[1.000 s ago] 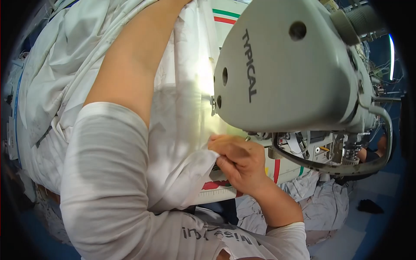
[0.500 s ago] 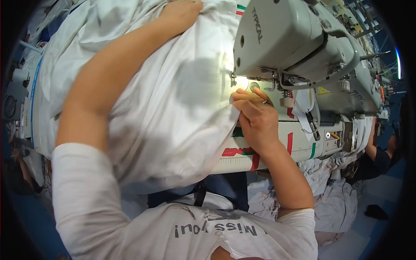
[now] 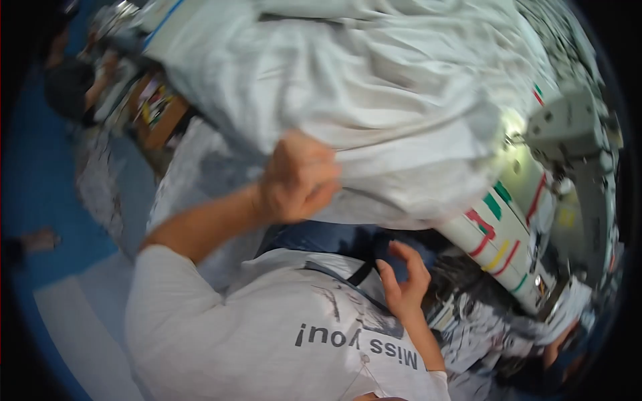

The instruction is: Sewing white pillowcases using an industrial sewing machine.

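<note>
A large piece of white cloth (image 3: 401,87) lies in folds over the work table, its near edge hanging toward my lap. My left hand (image 3: 301,177) is closed in a blurred fist in front of the cloth's near left part; whether it grips anything is hidden. Close to my body, below the cloth's near edge, my right hand (image 3: 406,281) is held up with thumb and fingers apart and nothing between them. At the right stands a grey-white sewing machine (image 3: 568,127), its lamp lighting the needle area beside the cloth.
Coloured tape strips mark the table's front edge (image 3: 518,257). Heaped fabric (image 3: 478,334) lies below it at the right. A brown box of small items (image 3: 160,110) stands at the left, near another person (image 3: 70,87). Another person's hand (image 3: 40,240) shows at the left rim.
My view has swung left. My right hand has let go of the cloth by the needle and come back toward my body. My left hand has come off the far cloth, nearer me.
</note>
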The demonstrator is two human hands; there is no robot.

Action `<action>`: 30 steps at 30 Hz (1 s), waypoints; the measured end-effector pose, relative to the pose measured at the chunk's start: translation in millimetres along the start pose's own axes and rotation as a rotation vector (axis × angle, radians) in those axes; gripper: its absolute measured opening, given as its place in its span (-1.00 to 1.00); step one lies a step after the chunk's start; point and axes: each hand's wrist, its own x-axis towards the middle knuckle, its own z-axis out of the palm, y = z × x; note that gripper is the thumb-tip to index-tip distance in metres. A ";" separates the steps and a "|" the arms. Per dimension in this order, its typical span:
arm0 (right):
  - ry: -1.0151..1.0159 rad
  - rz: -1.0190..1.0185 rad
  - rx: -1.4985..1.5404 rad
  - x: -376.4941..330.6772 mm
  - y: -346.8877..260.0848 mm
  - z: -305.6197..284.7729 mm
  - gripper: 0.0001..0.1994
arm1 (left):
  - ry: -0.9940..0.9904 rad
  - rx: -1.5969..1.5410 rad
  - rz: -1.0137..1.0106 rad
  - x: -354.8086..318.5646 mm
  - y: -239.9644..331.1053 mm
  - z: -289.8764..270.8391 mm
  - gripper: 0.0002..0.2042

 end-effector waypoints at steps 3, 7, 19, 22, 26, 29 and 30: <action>-0.065 0.520 0.629 8.6 28.2 39.6 -0.44 | -0.026 0.052 -0.600 -118.0 41.0 -14.7 -0.55; -0.099 0.661 0.836 52.0 17.3 59.8 -0.70 | 0.351 0.077 -1.296 -244.5 -16.6 -3.7 -0.42; 0.420 0.331 0.606 -37.6 38.6 -171.8 -0.69 | 0.778 -1.412 -1.346 -112.3 -187.9 -72.6 -0.08; 0.638 0.443 0.279 -26.0 21.8 -108.2 -0.73 | 0.804 -1.392 -1.233 -120.7 -163.7 -78.8 -0.11; 0.387 0.320 0.220 -10.0 -14.0 -72.6 -0.72 | 0.289 -0.995 -1.273 -118.2 -147.7 -110.1 -0.37; 0.174 0.143 0.216 17.3 -50.6 -49.0 -0.71 | 0.372 -0.860 -1.028 -42.8 -120.2 -126.5 -0.51; 0.156 0.099 0.185 27.5 -65.5 -44.1 -0.71 | 0.466 -0.820 -0.985 -19.4 -113.2 -127.6 -0.58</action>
